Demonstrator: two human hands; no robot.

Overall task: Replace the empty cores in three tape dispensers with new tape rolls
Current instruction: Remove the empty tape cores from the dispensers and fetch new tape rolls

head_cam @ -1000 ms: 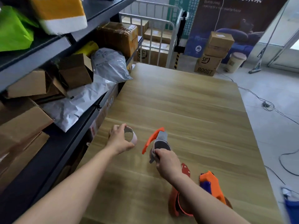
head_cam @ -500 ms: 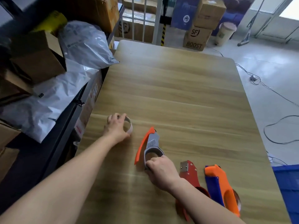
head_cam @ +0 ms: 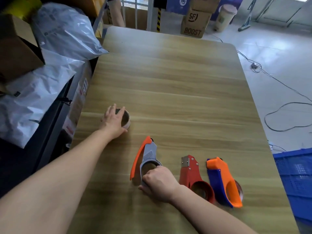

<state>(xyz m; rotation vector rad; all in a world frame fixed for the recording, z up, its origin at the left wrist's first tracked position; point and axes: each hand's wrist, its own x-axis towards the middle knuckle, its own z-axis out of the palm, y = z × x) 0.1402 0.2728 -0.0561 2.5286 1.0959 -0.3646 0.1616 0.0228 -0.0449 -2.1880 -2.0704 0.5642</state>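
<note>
1. Left hand (head_cam: 114, 119): fingers draped over the core (head_cam: 126, 118), thumb at its near rim, holding it down on the table (head_cam: 168, 81) close to the left edge.
2. Right hand (head_cam: 158, 182): curled round the hoop end of the grey dispenser (head_cam: 149, 154), which lies flat with its nose pointing away and its orange lever on the left.
3. Step in hand, as we judge it: the first of three. The thin-walled ring looks like a spent core (pale outside, brown inside) parted from the grey dispenser, with no new roll fitted yet.
4. Next move calls for: the left hand letting go of the core and finding a fresh roll. We see none on the table, so it must come from elsewhere. The right hand can steady the dispenser meanwhile.
5. Red dispenser (head_cam: 190, 171) and blue dispenser (head_cam: 219, 181): side by side, just right of the right hand. Each carries a ring, but we cannot tell whether it is spent or fresh.
6. Surroundings: grey bags (head_cam: 64, 31) and cartons on the left shelf, a blue crate (head_cam: 297, 174) off the right edge, cables (head_cam: 287, 105) on the floor.
7. Obstruction: none between the hands, though the right forearm lies near the red dispenser and could nudge it.
</note>
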